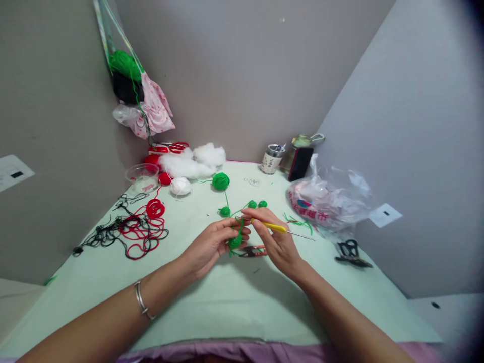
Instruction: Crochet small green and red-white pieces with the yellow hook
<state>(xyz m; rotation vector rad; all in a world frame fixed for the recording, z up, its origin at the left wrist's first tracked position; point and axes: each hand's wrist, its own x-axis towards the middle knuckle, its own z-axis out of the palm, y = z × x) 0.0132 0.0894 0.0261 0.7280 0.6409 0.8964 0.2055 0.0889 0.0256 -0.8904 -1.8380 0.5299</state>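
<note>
My left hand (212, 243) is closed on a small green crocheted piece (235, 242), with a strand of green yarn rising from it. Between the fingers of my right hand (278, 247) is a crochet hook with a yellow grip (273, 227); one end meets the yarn by my left fingertips, and its thin metal shaft points right. Just beyond my hands lie small green crocheted balls (224, 211) joined by yarn. A larger green yarn ball (221, 181) sits farther back. Partly hidden under my hands is a pair of orange-handled snips (254, 251).
Tangled red yarn (141, 234) and black yarn (102, 234) spread at left. White stuffing (189, 164), a white yarn ball (180, 186) and a clear tub (142, 177) stand behind. At right are a can (271, 160), a phone (301, 164), a plastic bag (327, 196) and a black claw clip (352, 254).
</note>
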